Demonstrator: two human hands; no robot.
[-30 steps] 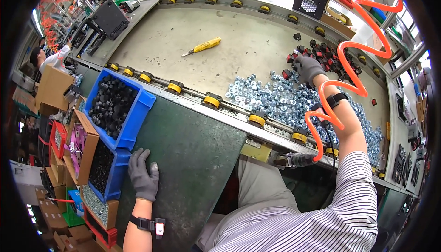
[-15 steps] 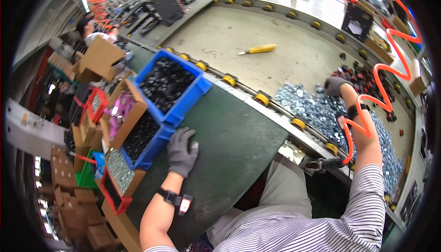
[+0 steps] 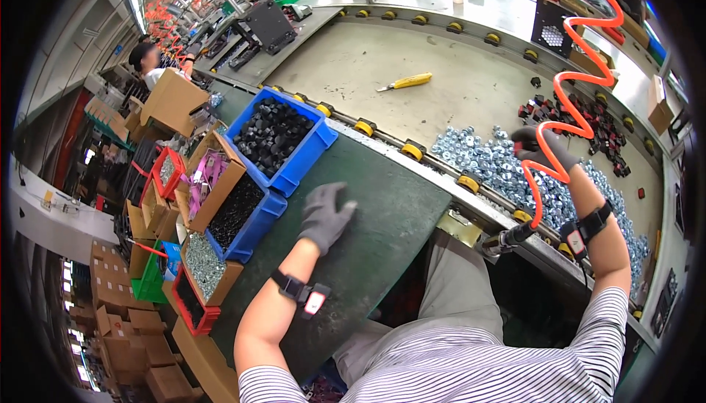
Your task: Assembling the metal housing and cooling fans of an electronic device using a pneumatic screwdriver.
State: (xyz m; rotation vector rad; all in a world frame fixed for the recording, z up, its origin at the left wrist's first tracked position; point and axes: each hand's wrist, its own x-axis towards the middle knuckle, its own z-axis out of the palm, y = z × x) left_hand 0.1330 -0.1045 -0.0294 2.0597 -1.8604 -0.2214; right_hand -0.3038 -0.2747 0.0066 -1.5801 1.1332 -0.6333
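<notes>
We cannot tell whether our right hand (image 3: pixel 560 151), over the silver screws (image 3: pixel 478 156), grips anything; their heap's long axis slants rightward and nearer on the pale table (image 3: pixel 353 54); our left hand (image 3: pixel 324 217) spreads its fingers.

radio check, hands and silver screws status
Left hand open over green tabletop. Right hand at silver screws, grip unclear. Orange coiled hose crosses in front of right hand.

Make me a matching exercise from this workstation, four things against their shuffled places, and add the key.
Things:
1. Yellow knife
2. Left hand
3. Right hand
4. Purple strips

Places:
A. Over the green tabletop
B. Inside a cardboard box
C. Lying on the pale surface
D. At the silver fasteners

Pairs: 1-C, 2-A, 3-D, 4-B
</notes>
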